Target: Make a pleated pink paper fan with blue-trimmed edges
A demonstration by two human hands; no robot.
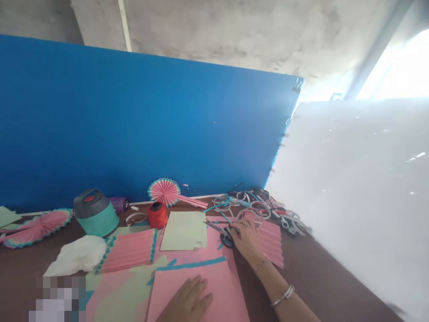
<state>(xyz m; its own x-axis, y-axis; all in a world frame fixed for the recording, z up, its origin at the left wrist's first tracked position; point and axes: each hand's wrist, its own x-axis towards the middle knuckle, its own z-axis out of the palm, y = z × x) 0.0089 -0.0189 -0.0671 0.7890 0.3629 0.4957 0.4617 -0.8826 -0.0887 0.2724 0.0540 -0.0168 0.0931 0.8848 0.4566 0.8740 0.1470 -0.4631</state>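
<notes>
My left hand (pixel 187 300) lies flat with fingers outstretched on a pink paper sheet (pixel 219 286), which has a blue strip (pixel 191 264) along its far edge. To the right, my right hand (pixel 246 239) has its fingers closed at a handle of the scissors (pixel 221 232); the blades point away to the left. Part of the handle is hidden under the fingers. Beyond my left hand is a pale green sheet (pixel 184 230) with a notched corner. A pleated pink paper (pixel 271 243) lies under and beside my right wrist.
Another pleated pink paper (pixel 129 250) with blue edges lies left, near white crumpled material (pixel 78 252). Behind stand a teal jug (pixel 97 217), a red container (pixel 157 215) and a round paper fan (pixel 164 191). Tangled cables (pixel 254 208) sit at the back right, before the blue panel (pixel 150 120).
</notes>
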